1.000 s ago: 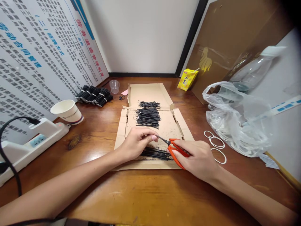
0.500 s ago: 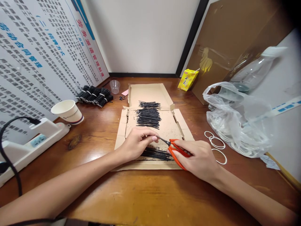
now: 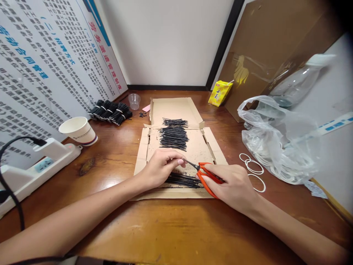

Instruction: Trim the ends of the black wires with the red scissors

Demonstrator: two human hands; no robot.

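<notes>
My right hand is wrapped round a pair of scissors with red-orange handles and narrow dark blades pointing left. The blade tips reach the fingertips of my left hand, which pinch thumb against forefinger. Whatever lies in that pinch is too small and hidden to name. Below both hands, a bundle of thin black strands lies on an unfolded cardboard box. Farther back on the cardboard are a thick pile of black strands and a smaller pile.
At left stand a paper cup, a power strip and banded black bundles. A clear plastic cup is behind them. To the right are white rubber bands, a plastic bag and a yellow drink carton.
</notes>
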